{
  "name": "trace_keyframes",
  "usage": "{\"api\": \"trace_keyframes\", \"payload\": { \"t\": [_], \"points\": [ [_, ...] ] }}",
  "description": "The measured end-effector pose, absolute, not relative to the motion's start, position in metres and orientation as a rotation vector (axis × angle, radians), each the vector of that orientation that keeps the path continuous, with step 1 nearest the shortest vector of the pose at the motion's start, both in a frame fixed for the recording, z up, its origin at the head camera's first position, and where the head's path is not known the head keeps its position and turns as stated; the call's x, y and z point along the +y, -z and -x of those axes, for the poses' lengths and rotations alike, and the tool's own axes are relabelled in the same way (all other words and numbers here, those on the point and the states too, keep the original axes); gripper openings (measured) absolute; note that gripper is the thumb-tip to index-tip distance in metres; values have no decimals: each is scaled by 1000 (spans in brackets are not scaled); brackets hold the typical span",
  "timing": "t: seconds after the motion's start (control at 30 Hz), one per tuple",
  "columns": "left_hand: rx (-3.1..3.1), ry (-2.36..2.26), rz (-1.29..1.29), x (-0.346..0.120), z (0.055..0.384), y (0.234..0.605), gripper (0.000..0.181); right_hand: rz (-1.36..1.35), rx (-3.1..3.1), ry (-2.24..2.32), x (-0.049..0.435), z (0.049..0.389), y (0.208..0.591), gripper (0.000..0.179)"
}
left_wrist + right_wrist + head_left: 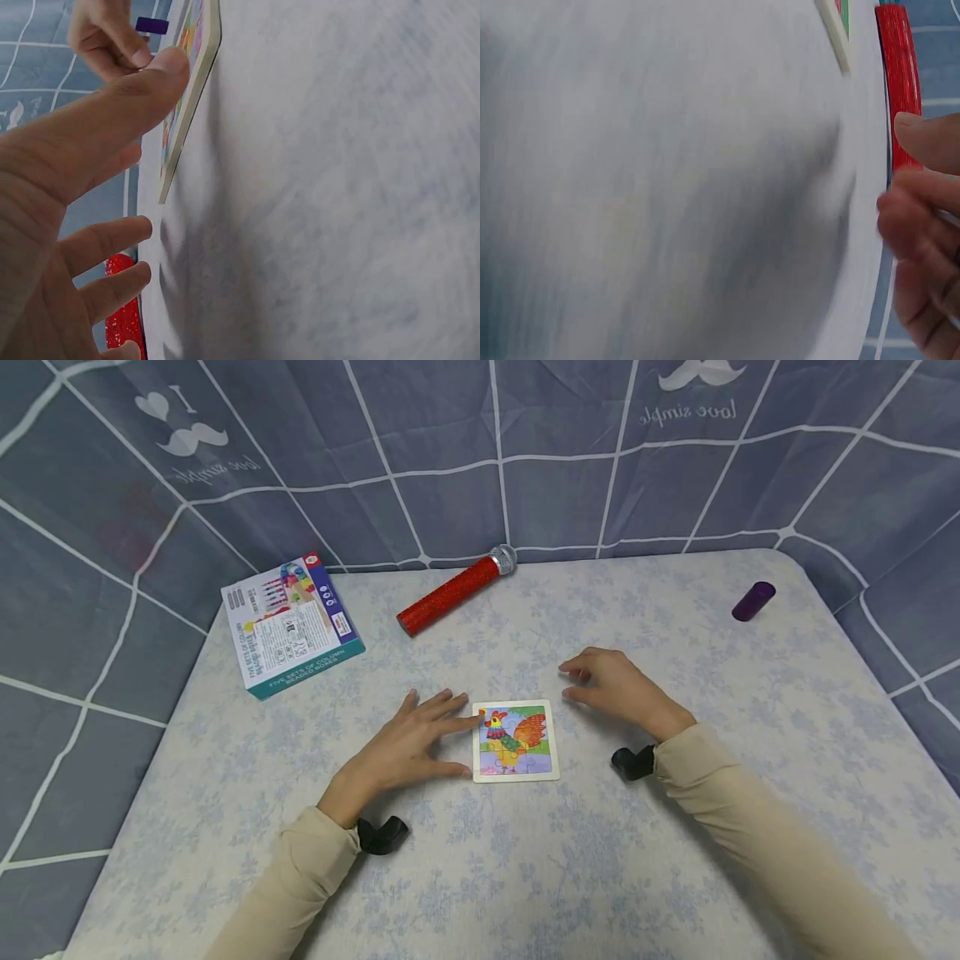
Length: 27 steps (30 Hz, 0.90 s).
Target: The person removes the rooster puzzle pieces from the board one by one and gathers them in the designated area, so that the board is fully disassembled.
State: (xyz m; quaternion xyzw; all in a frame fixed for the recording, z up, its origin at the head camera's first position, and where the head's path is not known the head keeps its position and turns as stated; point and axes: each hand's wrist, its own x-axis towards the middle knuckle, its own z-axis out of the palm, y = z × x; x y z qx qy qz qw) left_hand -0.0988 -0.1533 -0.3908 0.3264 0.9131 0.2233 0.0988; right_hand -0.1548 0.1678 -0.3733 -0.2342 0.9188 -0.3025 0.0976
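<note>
A small square jigsaw puzzle [517, 740] with a colourful rooster picture and a cream-white border lies flat on the table. My left hand [405, 742] is at its left side with fingers spread; the index fingertip reaches over the upper left corner and the thumb tip is by the left edge. In the left wrist view the thumb [142, 90] passes in front of the puzzle's edge. To the right of the puzzle, apart from it, my right hand [618, 689] hovers with loosely bent fingers, and I see nothing held in it. Its fingers [922, 225] are partly blurred in the right wrist view.
A red glittery microphone [453, 595] with a silver head lies toward the back edge. At the back left is a boxed bead set [288, 627]. A dark purple cylinder [753, 601] lies at the far right. A blue-grey checked curtain [450, 435] hangs behind the patterned tabletop [495, 877].
</note>
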Motion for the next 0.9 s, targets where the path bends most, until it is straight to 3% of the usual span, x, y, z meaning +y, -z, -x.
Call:
{"api": "trace_keyframes", "payload": {
  "t": [0.2, 0.9],
  "points": [
    [2704, -631, -992, -150, 98, 393, 69, 832, 2655, 910, 138, 150, 374, 27],
    [2734, -582, -1005, -145, 92, 397, 57, 808, 2591, 775, 88, 141, 382, 28]
  ]
}}
